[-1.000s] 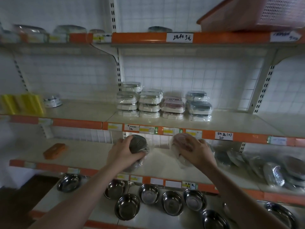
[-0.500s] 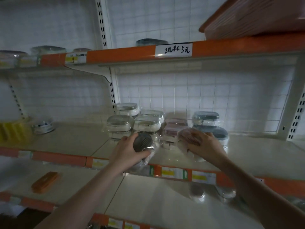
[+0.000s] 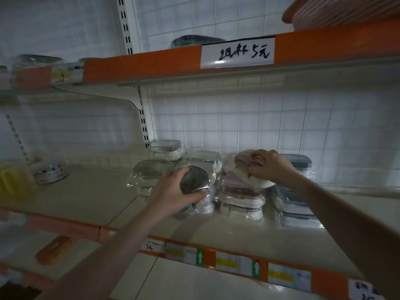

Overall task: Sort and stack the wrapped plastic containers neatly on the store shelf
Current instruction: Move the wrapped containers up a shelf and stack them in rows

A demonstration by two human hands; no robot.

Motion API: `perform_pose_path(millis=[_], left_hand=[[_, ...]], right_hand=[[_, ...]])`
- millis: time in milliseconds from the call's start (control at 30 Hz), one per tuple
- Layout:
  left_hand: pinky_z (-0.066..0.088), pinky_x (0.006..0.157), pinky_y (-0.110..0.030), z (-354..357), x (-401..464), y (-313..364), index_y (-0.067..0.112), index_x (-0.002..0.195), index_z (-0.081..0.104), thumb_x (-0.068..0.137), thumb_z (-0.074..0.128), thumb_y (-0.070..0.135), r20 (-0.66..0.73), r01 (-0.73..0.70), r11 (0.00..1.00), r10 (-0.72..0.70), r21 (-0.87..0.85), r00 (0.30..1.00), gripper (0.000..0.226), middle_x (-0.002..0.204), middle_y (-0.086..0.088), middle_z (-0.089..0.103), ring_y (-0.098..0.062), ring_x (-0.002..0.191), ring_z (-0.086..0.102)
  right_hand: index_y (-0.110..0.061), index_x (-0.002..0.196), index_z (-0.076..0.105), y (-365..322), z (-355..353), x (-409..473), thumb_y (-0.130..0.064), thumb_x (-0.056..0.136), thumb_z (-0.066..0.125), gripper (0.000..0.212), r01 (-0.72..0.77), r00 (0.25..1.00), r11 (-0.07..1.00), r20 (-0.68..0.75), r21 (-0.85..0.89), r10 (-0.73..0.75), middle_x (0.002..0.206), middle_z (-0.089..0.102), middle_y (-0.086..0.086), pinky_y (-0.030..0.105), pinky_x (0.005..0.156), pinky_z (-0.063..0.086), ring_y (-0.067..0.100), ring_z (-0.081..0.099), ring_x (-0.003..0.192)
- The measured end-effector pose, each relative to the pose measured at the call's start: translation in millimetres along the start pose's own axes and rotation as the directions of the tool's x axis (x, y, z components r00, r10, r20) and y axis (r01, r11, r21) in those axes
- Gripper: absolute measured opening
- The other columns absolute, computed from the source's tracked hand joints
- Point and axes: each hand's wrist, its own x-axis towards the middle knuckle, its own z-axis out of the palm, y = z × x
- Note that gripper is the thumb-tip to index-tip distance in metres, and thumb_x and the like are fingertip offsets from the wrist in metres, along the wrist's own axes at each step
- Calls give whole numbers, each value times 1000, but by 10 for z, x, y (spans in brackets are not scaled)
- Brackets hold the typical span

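Head view | left hand (image 3: pixel 173 195) grip curled round one grey-lidded container (image 3: pixel 194 180) | right hand (image 3: pixel 268 167) grip clutching one pink-lidded container (image 3: pixel 249 167)

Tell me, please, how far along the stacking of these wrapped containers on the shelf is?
Done: several wrapped stacks already stand together on the middle shelf. In hand: the right hand is lowering a pink-lidded container onto the pink stack; the left hand grips a round grey-lidded container. Left: placing both.

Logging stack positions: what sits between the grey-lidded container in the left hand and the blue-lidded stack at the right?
In the head view, the pink-lidded stack stands between them, with the right hand holding another pink-lidded container tilted on top.
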Motion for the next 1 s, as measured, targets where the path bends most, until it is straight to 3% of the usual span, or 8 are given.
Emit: perform_pose_path(millis=[67,133,200,400,633,833,933,1000], left_hand=[[45,97,-38,-3,60,-28,39,135,42,59,68,74,2,3,1000,-3,3,1000,87,131,6,49,-15,116,51],[42,99,-35,-25,117,-40,38,137,40,61,70,69,2,-6,1000,6,3,1000,87,133,4,46,-17,119,48],[41,99,-36,-59,170,-38,39,137,39,52,62,78,18,-18,1000,18,4,1000,96,131,4,46,-16,119,47],[43,98,-39,-114,292,-76,40,137,38,44,50,86,24,-55,998,55,-2,998,105,132,7,46,-13,117,48],[43,95,-33,-92,361,-134,44,133,42,47,56,79,4,-94,995,94,-20,996,94,129,10,48,-10,115,49],[42,94,-31,-62,379,-154,44,136,38,51,60,76,30,-113,994,113,7,993,94,131,11,47,-8,115,48],[41,95,-29,-63,378,-152,43,137,37,50,57,78,39,-124,992,123,17,992,96,133,11,46,-8,118,46],[40,96,-29,-74,383,-121,42,138,38,55,66,73,31,-141,990,140,21,990,93,135,10,46,-9,120,46]], right_hand=[[-27,126,52,8,24,160,-81,43,46,99,-9,999,999,42,-40,10,113,54,8,30,76,43,23,54,93],[-29,127,50,37,55,337,-71,61,61,80,12,998,999,66,-52,-8,114,56,6,33,80,49,23,57,96],[-27,129,49,55,70,506,-58,70,68,70,47,993,997,112,-58,-40,115,58,6,36,81,51,22,58,94],[-23,140,38,100,63,857,-38,81,69,68,113,938,987,338,-113,-69,133,50,4,33,96,42,21,50,110],[-34,136,45,185,117,1108,-20,84,66,58,162,861,981,501,-111,-86,142,42,-1,34,107,31,20,42,125],[-28,135,48,292,220,1156,-17,89,62,50,238,875,967,453,-89,-174,140,48,-4,25,103,29,15,44,124],[-25,133,51,313,242,1090,-17,90,61,45,254,894,966,392,-42,-217,135,52,-3,28,105,33,15,48,121],[-24,132,53,310,254,1039,-24,91,60,42,286,912,950,341,-123,-230,129,56,-1,30,99,38,16,52,114]])
